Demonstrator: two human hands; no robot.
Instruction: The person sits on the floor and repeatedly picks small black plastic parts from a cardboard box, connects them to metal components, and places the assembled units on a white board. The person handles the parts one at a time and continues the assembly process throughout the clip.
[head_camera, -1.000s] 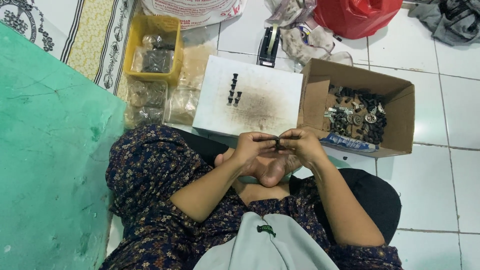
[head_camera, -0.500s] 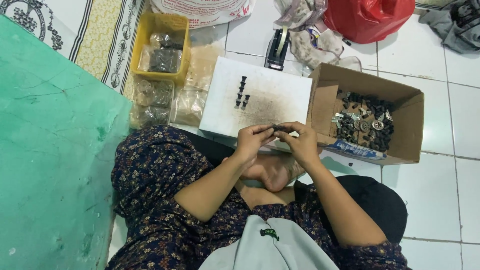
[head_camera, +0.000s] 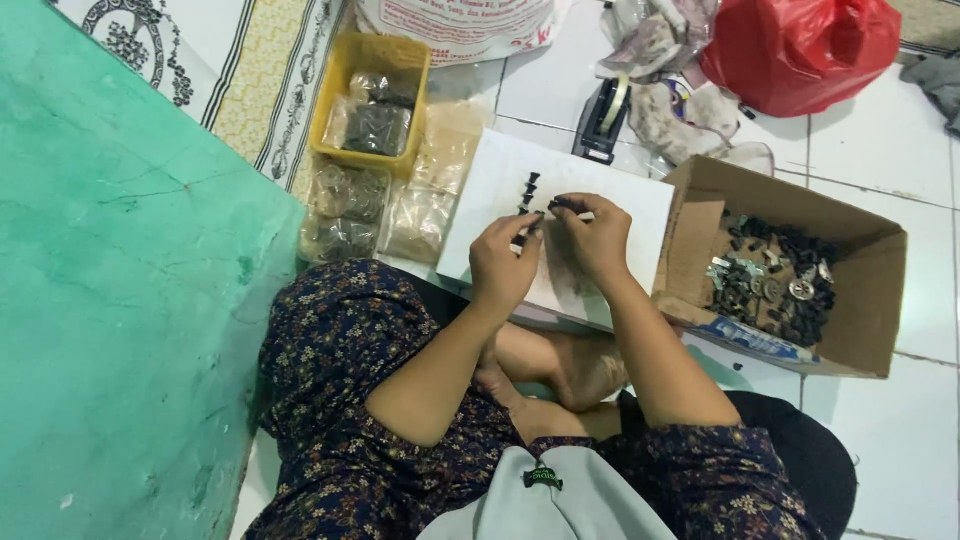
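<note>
Left hand (head_camera: 503, 262) pinches small black part (head_camera: 527, 228) over white board (head_camera: 640, 200); right hand (head_camera: 597, 235) grips another black piece (head_camera: 562, 206); cardboard box (head_camera: 880, 300) beside board.

A yellow tray (head_camera: 340, 95) of bagged parts sits by the green wall (head_camera: 110, 300), with more clear bags (head_camera: 345, 210) just below it. A tape dispenser (head_camera: 603, 122), rags (head_camera: 680, 110) and a red bag (head_camera: 800, 45) lie beyond.

White tiled floor (head_camera: 870, 150), carrying a white board (head_camera: 610, 190), open cardboard box (head_camera: 870, 300), yellow tray (head_camera: 345, 70), clear plastic bags (head_camera: 430, 190), tape dispenser (head_camera: 603, 120), red bag (head_camera: 800, 45), patterned mat (head_camera: 250, 60).
</note>
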